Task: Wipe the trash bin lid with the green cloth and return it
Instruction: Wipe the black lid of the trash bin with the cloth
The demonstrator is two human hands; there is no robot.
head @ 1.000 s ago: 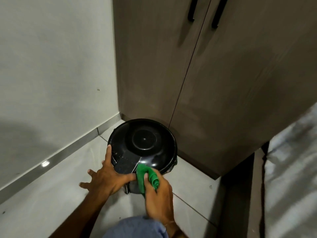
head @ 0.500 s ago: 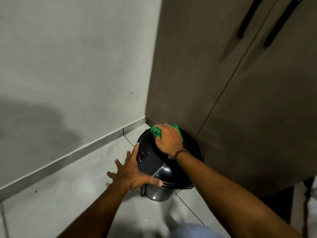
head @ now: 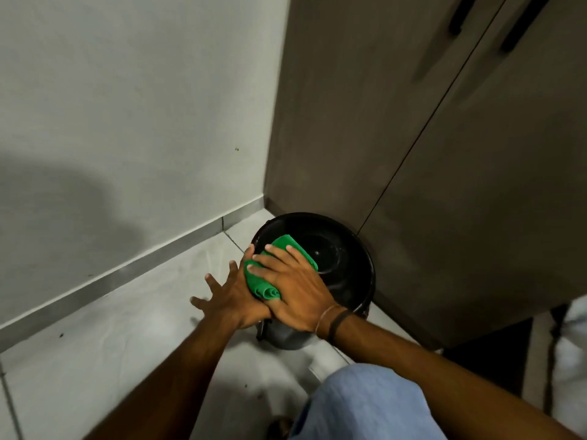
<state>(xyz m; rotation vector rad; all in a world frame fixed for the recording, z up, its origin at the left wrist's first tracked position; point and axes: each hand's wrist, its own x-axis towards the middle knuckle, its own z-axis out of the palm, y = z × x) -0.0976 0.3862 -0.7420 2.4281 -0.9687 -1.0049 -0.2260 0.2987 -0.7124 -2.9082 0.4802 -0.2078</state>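
Two hands meet on the bin lid, a glossy black round dome with a shallow circular recess in the middle. The bin under it is dark and stands on the floor in the corner where the wall meets the cabinet.

On the lid's near left part lies the cloth, bright green, folded flat with one end rolled into a small coil toward the wrist. The right hand lies palm down on it, fingers spread and pressing it to the lid, not curled around it. The left hand has its fingers splayed wide and its index finger lies against the lid's left edge; its thumb side goes under the right hand.

Pale tiles cover the floor, with a grey skirting strip along the wall. The cabinet has two brown doors with dark handles at the top. A thin band and a thread circle the right wrist. A blue-clad knee fills the lower edge.

Both hands cover the near rim of the lid, and most of the bin's body is hidden beneath them. The left fingertips are blurred. A white shape at the right edge is cut off and cannot be made out.
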